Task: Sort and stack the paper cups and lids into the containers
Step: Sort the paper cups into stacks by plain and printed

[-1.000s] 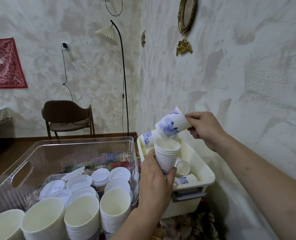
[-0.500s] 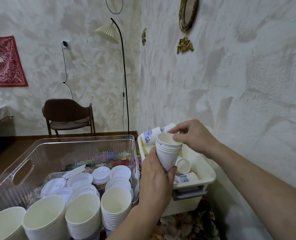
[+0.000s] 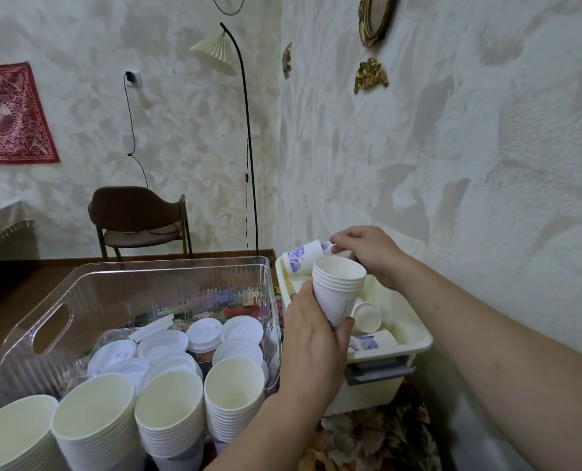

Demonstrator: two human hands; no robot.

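- Cup stack (image 3: 337, 291), centre-right of frame, is gripped by left hand (image 3: 311, 346), fingers curled round its base, above cream bin (image 3: 415, 338).
- Floral cup (image 3: 301, 261), just behind stack, is pinched by right hand (image 3: 372, 254).
- Lids (image 3: 201, 336) are piled in clear bin (image 3: 112, 294), lower left.

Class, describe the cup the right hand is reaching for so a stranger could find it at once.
Find the cream bin against the right wall. At its far end the right hand touches a cup lying on its side. Its blue flower print sets it apart from the plain white stack held just in front.
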